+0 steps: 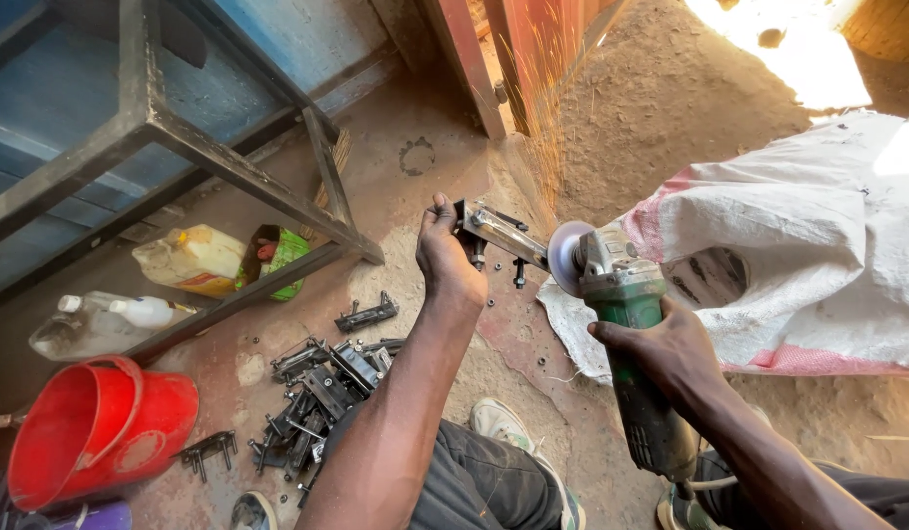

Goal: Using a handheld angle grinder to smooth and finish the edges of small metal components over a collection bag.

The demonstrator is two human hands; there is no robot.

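Right of the bucket [96,427], the left hand [447,257] grips a stiff, probably hot metal bracket [501,234] by its near end while the right hand [661,355] clasps the heavy grinder [626,324].

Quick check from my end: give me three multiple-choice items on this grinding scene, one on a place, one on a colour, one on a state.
1. Where is the pile of metal brackets?
A. on the white sack
B. on the floor right of the bucket
C. inside the bucket

2. What colour is the bucket?
A. red
B. blue
C. white

3. What is the grinder doing?
A. lying unused
B. throwing sparks off the metal piece
C. hanging on the frame

Answers: B, the pile lies on bare floor; A, its wall is red; B, sparks fly upward from the disc.
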